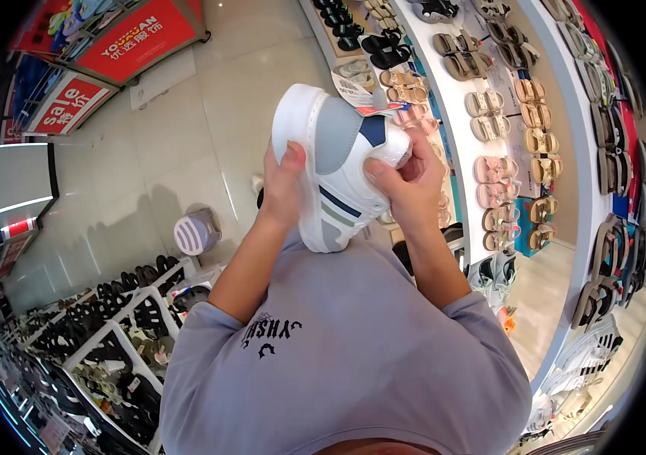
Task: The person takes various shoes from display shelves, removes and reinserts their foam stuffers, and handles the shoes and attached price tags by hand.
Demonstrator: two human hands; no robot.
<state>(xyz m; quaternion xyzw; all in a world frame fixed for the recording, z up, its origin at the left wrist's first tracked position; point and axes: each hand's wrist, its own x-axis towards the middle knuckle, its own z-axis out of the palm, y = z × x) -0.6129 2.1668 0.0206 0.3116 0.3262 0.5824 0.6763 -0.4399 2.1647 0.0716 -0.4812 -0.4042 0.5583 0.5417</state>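
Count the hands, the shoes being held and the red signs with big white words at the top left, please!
Hands, left hand and right hand: 2
Held shoe: 1
Red signs, YOUXUAN sign and sale sign: 2
Total: 5

left hand [283,182] partly behind shoe [338,173], tag [351,91] print blurred

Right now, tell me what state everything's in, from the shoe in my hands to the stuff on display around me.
White shoe: held up, sole side toward the left hand.
Left hand: gripping the sole.
Right hand: pinching the opening's edge.
Paper tag: sticking out beside the shoe.
Pink sandals: on the white shelf.
Sale sign: lettering readable.
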